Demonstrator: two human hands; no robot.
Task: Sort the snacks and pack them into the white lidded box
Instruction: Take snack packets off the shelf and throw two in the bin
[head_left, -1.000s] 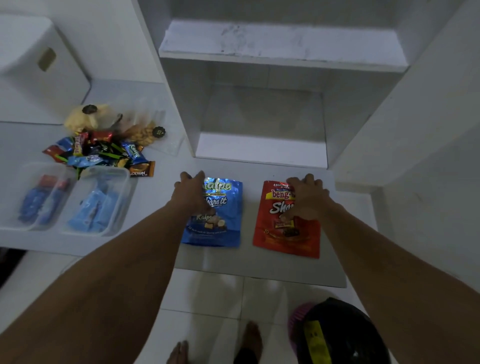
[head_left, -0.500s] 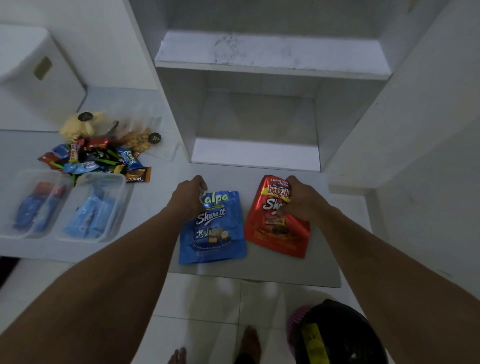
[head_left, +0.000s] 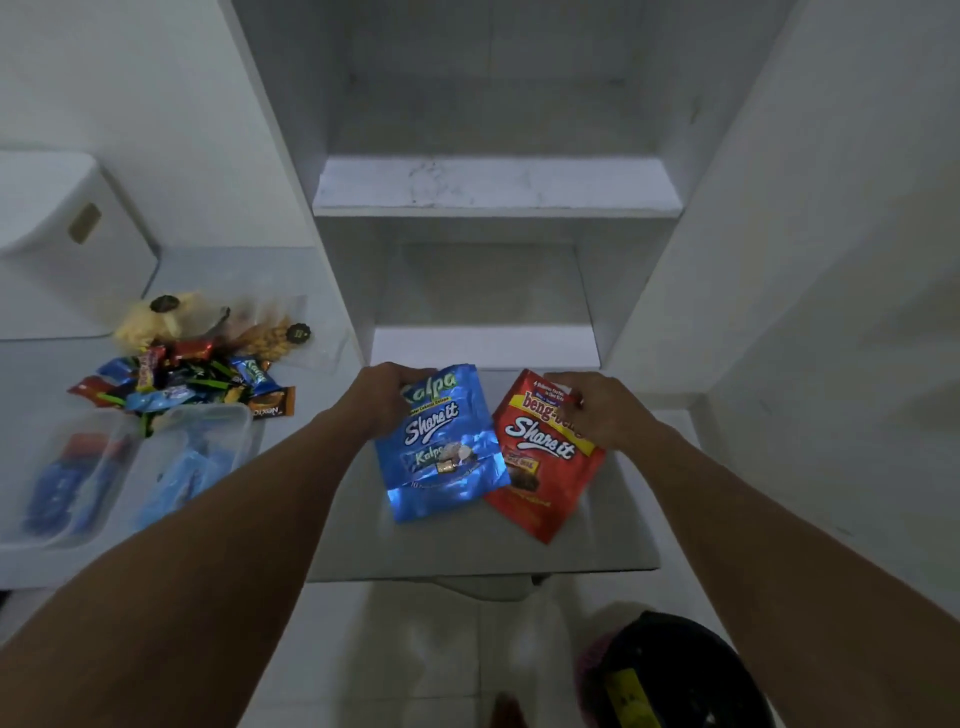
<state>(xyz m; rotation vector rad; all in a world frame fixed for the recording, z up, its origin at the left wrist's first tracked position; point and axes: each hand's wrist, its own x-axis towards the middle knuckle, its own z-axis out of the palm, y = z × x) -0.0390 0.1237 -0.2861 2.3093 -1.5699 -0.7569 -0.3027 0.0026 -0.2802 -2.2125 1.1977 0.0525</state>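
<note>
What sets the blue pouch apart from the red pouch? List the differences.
The blue pouch reads "Kalpa"; the red pouch reads "beng-beng".
The blue pouch is held at its top by the left hand; the red pouch by the right hand.
The blue pouch overlaps the red pouch's left edge, lying in front of it.
Both say "Share it", are gripped at the top and are tilted above the grey counter.

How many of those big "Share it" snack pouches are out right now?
2. The blue Kalpa pouch is gripped at its top by the left hand; the red beng-beng pouch is beside it, held by the right hand. None other visible.
</note>
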